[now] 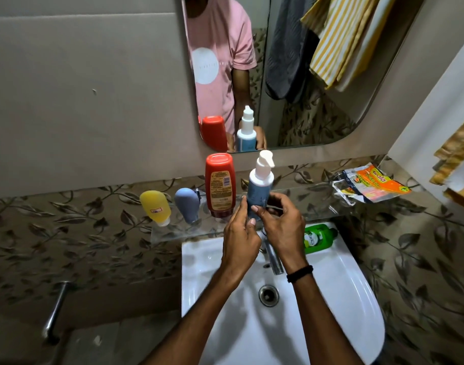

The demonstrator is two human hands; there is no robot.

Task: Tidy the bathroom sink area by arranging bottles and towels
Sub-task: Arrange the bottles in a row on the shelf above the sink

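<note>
Blue pump btl [257, 191], white pump head, upright over glass shelf [318, 204], gripped low w/ both hands. On shelf, L to R: yellow squeeze btl [155, 207] & grey-blue one [187, 204], both cap-down; red btl [220, 184] cap-down. Green btl [318, 237] lying on sink rim [357, 280]. Grey towel [291, 48] & yellow-striped towel [341, 40] hang in mirror reflection.

Few words can be read here.
The green bottle [318, 238] at the sink's far right corner shows white lettering that reads partly as "atika". The orange packet [375, 184] on the shelf to the right carries upside-down print, roughly "gala". The red bottle [220, 185] has a barcode and print too small to read.
</note>
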